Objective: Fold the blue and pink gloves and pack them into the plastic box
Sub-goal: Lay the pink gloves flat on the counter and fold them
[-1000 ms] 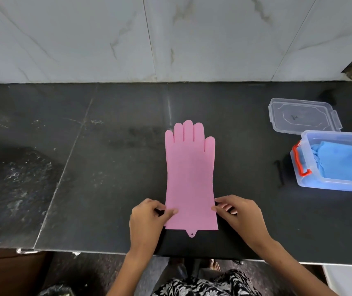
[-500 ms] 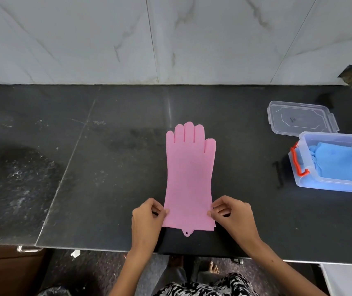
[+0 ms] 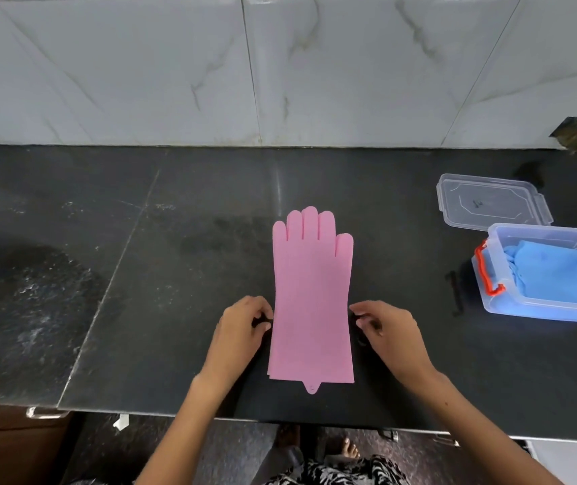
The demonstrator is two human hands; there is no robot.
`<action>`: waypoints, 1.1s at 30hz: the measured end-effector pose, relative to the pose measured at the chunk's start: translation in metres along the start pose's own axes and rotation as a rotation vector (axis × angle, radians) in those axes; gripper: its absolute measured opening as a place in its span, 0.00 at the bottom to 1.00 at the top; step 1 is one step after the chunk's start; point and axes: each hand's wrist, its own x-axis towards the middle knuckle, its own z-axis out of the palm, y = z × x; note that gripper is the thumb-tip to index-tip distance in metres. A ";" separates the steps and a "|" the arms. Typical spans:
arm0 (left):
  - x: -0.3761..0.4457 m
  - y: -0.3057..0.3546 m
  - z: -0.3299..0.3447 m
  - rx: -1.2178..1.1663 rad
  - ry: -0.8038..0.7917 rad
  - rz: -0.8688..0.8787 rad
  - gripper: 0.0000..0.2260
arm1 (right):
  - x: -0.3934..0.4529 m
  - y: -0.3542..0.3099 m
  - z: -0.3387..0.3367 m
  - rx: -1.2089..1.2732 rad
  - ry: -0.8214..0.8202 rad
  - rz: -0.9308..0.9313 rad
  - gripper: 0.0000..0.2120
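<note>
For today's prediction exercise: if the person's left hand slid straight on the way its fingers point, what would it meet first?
The left hand has its fingers aimed rightward at the pink glove, so it would likely meet the glove's left edge almost at once; contact may already exist.

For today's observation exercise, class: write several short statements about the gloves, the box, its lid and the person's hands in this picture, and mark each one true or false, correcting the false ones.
1. The pink glove lies flat and unfolded on the black counter. True.
2. The blue glove lies on the counter beside the pink one. False: it is already inside the plastic box.
3. The lid is snapped onto the box. False: it lies on the counter behind the open box.
4. The left hand and right hand are at opposite edges of the pink glove. True.
5. The pink glove's fingers point toward the person. False: they point toward the wall.
</note>
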 end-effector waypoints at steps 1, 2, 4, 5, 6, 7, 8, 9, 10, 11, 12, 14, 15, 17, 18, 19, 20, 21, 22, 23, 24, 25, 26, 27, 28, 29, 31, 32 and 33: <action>0.001 -0.007 -0.005 0.123 -0.045 0.123 0.09 | 0.000 0.002 -0.004 -0.088 -0.038 -0.096 0.14; 0.003 -0.014 -0.011 0.218 -0.090 0.236 0.11 | 0.002 0.004 -0.008 -0.167 -0.078 -0.188 0.15; 0.010 -0.022 -0.021 0.278 -0.170 0.382 0.13 | 0.008 0.007 -0.016 -0.269 -0.150 -0.340 0.17; 0.015 -0.024 -0.024 0.290 -0.194 0.439 0.14 | 0.012 0.007 -0.019 -0.305 -0.174 -0.406 0.18; 0.021 -0.023 -0.026 0.320 -0.210 0.498 0.16 | 0.017 0.007 -0.020 -0.337 -0.189 -0.465 0.18; 0.027 -0.023 -0.027 0.360 -0.220 0.564 0.17 | 0.022 0.008 -0.022 -0.365 -0.193 -0.521 0.18; 0.033 -0.021 -0.028 0.398 -0.232 0.630 0.16 | 0.028 0.009 -0.022 -0.389 -0.189 -0.574 0.17; 0.038 -0.019 -0.027 0.418 -0.241 0.695 0.14 | 0.033 0.009 -0.021 -0.407 -0.188 -0.624 0.16; 0.043 -0.016 -0.026 0.434 -0.253 0.762 0.11 | 0.037 0.009 -0.020 -0.420 -0.192 -0.673 0.16; 0.046 -0.015 -0.024 0.448 -0.260 0.838 0.10 | 0.040 0.011 -0.019 -0.429 -0.194 -0.722 0.15; 0.048 -0.014 -0.023 0.472 -0.260 0.908 0.09 | 0.042 0.013 -0.017 -0.431 -0.193 -0.771 0.16; 0.050 -0.015 -0.020 0.537 -0.267 1.009 0.13 | 0.044 0.018 -0.013 -0.411 -0.189 -0.835 0.17; 0.051 -0.018 -0.020 0.546 -0.273 1.024 0.16 | 0.043 0.020 -0.011 -0.395 -0.184 -0.852 0.18; 0.049 -0.022 -0.020 0.544 -0.296 1.010 0.21 | 0.043 0.023 -0.008 -0.378 -0.169 -0.877 0.18; 0.048 -0.023 -0.019 0.537 -0.308 0.998 0.22 | 0.043 0.024 -0.007 -0.374 -0.158 -0.891 0.18; 0.048 -0.025 -0.018 0.542 -0.305 0.997 0.23 | 0.044 0.024 -0.005 -0.372 -0.146 -0.906 0.17; 0.049 -0.025 -0.016 0.551 -0.299 0.994 0.23 | 0.044 0.024 -0.003 -0.372 -0.134 -0.914 0.15; 0.049 -0.027 -0.013 0.545 -0.289 0.971 0.22 | 0.045 0.024 -0.003 -0.368 -0.126 -0.910 0.14; 0.049 -0.028 -0.011 0.486 -0.285 0.911 0.20 | 0.045 0.025 -0.002 -0.357 -0.121 -0.892 0.13; 0.048 -0.028 -0.010 0.394 -0.282 0.801 0.17 | 0.045 0.025 -0.002 -0.335 -0.114 -0.860 0.12; 0.047 -0.028 -0.008 0.294 -0.271 0.707 0.15 | 0.045 0.025 -0.002 -0.300 -0.103 -0.816 0.11; 0.046 -0.024 -0.008 0.201 -0.230 0.638 0.14 | 0.045 0.024 -0.003 -0.250 -0.089 -0.753 0.10; 0.045 -0.021 -0.006 0.102 -0.178 0.577 0.13 | 0.045 0.023 -0.004 -0.184 -0.070 -0.671 0.09; 0.045 -0.015 -0.005 -0.023 -0.127 0.488 0.12 | 0.046 0.020 -0.005 -0.102 -0.045 -0.572 0.08; 0.047 -0.009 -0.003 -0.157 -0.068 0.390 0.12 | 0.049 0.017 -0.006 -0.004 -0.013 -0.468 0.07; 0.051 -0.004 0.000 -0.260 0.007 0.297 0.11 | 0.053 0.013 -0.007 0.102 0.026 -0.365 0.05; 0.062 0.007 0.006 -0.348 0.150 0.099 0.05 | 0.064 0.005 -0.008 0.282 0.081 -0.160 0.03; 0.070 0.012 0.008 -0.343 0.177 0.006 0.02 | 0.070 0.001 -0.007 0.321 0.093 -0.067 0.03; 0.076 0.018 0.011 -0.317 0.187 -0.066 0.03 | 0.075 -0.001 -0.005 0.325 0.105 0.013 0.05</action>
